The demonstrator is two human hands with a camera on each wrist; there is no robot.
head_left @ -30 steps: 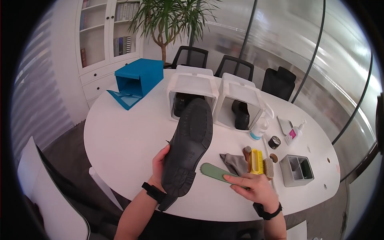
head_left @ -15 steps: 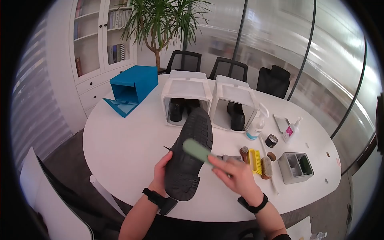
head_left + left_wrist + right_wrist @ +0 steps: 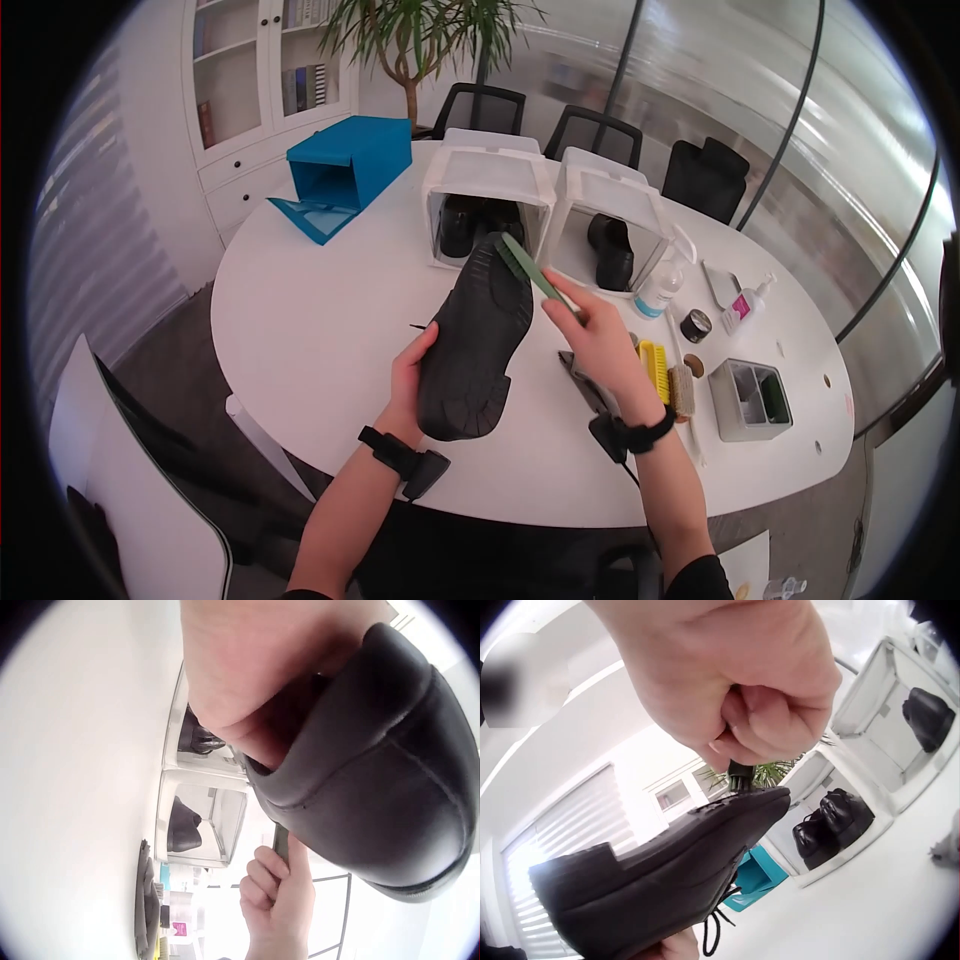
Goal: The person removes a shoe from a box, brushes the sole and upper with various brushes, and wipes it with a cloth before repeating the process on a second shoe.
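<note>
A black lace-up shoe [image 3: 465, 350] is held up above the table, its sole facing the head camera and its toe pointing away. My left hand [image 3: 408, 375] grips it near the heel; in the left wrist view the fingers go into the shoe's opening and are hidden there. Between the curled fingers of my right hand [image 3: 603, 345] is a green-handled brush [image 3: 543, 278]. In the right wrist view, its dark bristles [image 3: 741, 780] meet the sole close to the toe. Black laces [image 3: 716, 926] dangle from the shoe's underside there.
Two white boxes with black shoes, the left one [image 3: 490, 170] and right one [image 3: 610, 190], stand behind. A blue box [image 3: 375, 165] is at back left. To the right lie a grey cloth [image 3: 580, 380], yellow brush [image 3: 655, 370], spray bottle [image 3: 658, 290], pump bottle [image 3: 745, 305] and divided container [image 3: 735, 410].
My right hand has carried the brush from beside the heel, across the middle of the sole, up to the toe. My left hand keeps its grip on the shoe; the head view has shifted slightly.
</note>
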